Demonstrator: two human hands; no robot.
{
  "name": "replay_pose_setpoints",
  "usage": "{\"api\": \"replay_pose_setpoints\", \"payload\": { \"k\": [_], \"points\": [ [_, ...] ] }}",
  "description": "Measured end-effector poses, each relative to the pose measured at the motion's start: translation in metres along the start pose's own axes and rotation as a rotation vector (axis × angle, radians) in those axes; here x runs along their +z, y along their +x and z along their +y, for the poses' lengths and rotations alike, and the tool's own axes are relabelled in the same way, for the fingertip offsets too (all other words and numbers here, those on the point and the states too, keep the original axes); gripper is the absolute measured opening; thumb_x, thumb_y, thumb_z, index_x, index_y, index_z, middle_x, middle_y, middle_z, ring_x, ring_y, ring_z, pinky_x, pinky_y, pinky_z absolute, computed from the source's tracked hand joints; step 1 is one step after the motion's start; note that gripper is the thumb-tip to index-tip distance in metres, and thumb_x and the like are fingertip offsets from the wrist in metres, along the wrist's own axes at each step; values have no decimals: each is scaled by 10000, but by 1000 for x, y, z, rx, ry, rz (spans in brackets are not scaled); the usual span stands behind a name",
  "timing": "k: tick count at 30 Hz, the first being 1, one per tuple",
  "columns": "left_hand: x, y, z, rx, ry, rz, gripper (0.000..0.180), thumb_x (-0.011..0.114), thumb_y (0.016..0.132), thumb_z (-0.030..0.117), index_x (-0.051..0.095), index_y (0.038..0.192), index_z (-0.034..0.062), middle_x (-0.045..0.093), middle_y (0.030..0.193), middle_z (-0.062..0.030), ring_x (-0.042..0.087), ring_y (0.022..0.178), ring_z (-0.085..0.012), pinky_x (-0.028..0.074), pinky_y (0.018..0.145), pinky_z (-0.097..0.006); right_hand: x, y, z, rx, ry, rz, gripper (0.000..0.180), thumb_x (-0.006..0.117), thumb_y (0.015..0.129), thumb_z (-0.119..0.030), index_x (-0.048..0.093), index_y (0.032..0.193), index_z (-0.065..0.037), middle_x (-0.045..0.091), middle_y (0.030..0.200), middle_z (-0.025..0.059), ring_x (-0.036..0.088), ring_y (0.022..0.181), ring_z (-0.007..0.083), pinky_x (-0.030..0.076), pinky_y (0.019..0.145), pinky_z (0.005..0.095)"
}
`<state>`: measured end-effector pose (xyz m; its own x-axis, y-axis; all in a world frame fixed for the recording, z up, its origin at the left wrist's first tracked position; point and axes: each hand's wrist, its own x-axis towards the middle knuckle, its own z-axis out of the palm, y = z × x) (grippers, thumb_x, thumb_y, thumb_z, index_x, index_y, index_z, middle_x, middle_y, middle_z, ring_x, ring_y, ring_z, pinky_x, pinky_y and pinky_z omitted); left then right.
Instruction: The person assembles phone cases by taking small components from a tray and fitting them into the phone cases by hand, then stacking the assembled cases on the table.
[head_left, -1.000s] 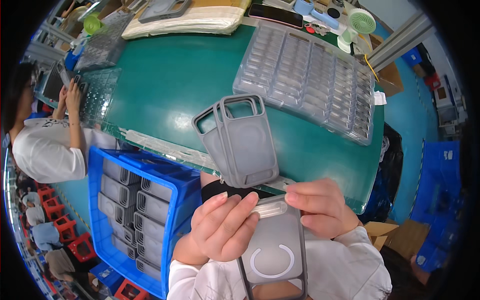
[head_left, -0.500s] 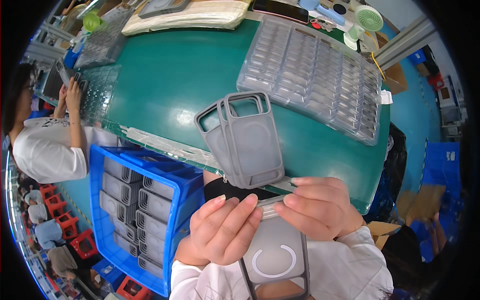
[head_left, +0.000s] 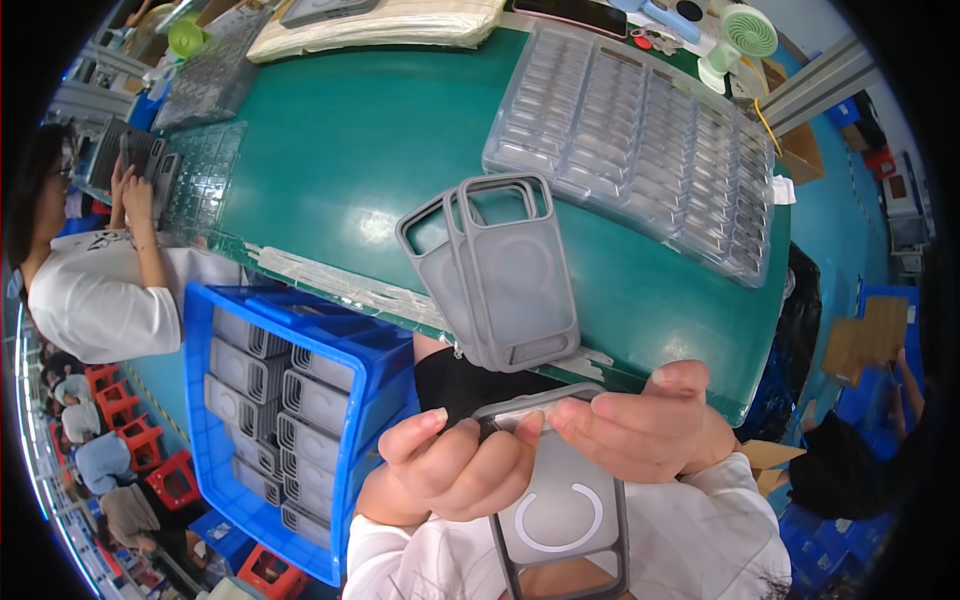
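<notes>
Between my two hands is a grey phone case (head_left: 558,480) with a white ring on its translucent back and a cutout at the end nearest me. My left hand (head_left: 455,468) is closed with fingertips and thumb at its far edge, on the left. At the same edge, my right hand (head_left: 640,420) pinches the right part, thumb and fingers pressed together. A pale, narrow strip shows along that edge between the hands; its kind is unclear. Just beyond, several grey phone cases (head_left: 522,285) lie overlapped at the table's front edge.
A blue crate (head_left: 352,440) holding stacked grey cases stands left of me. On the green table (head_left: 310,150) lie clear plastic trays (head_left: 620,140) at right and a wrapped pale bundle (head_left: 375,35) at the back. A small green fan (head_left: 748,32) stands far right. A co-worker (head_left: 105,305) sits at left.
My fingers have shifted along the case's far edge, and my right fingers have straightened somewhat. The pale strip there is less visible. The view has shifted slightly.
</notes>
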<state>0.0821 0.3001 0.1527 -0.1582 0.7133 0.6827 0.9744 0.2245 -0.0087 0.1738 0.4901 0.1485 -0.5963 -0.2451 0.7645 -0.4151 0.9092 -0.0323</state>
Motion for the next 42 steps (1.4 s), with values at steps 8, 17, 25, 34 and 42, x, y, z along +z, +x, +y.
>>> {"api": "replay_pose_setpoints", "payload": {
  "k": [8, 17, 25, 34, 42],
  "points": [
    [12, -8, 2, 31, 66, 208, 214, 746, 632, 141, 588, 707, 264, 504, 740, 113, 436, 803, -111, 99, 1143, -396, -1, -1, 5, -122, 35, 76, 128, 626, 695, -68, 690, 779, -141, 670, 889, -53, 575, 883, 58, 408, 857, 268],
    [14, -11, -1, 21, 24, 164, 248, 320, 968, 202, 508, 813, 157, 706, 851, 36, 545, 742, -64, 15, 1133, -327, 0, -1, 0, -62, 31, -17, 137, 661, 752, -120, 610, 844, -209, 669, 926, -97, 519, 942, 52, 328, 928, 283],
    [13, -22, -3, -10, -136, 174, 183, 297, 935, 94, 358, 766, 128, 706, 827, -6, 541, 717, -72, 16, 1117, -276, 4, -2, 4, -105, 131, -14, 122, 574, 769, -71, 529, 808, -177, 675, 915, -63, 530, 903, 58, 344, 926, 243],
    [17, -11, -16, -1, -214, 119, 32, 519, 837, 81, 500, 812, 89, 668, 868, -47, 601, 817, -158, 433, 933, -316, 20, -7, 9, -37, 301, 35, 105, 602, 722, -31, 524, 768, -85, 647, 946, 76, 597, 893, 213, 558, 751, 328],
    [38, -18, -21, -87, -558, 44, 155, 654, 678, 7, 642, 829, 43, 656, 895, -113, 660, 810, -254, 553, 754, -349, 24, -28, 17, 164, 496, 1, 84, 653, 715, -32, 574, 740, -20, 638, 841, 99, 642, 856, 232, 564, 645, 293]
  ]
}}
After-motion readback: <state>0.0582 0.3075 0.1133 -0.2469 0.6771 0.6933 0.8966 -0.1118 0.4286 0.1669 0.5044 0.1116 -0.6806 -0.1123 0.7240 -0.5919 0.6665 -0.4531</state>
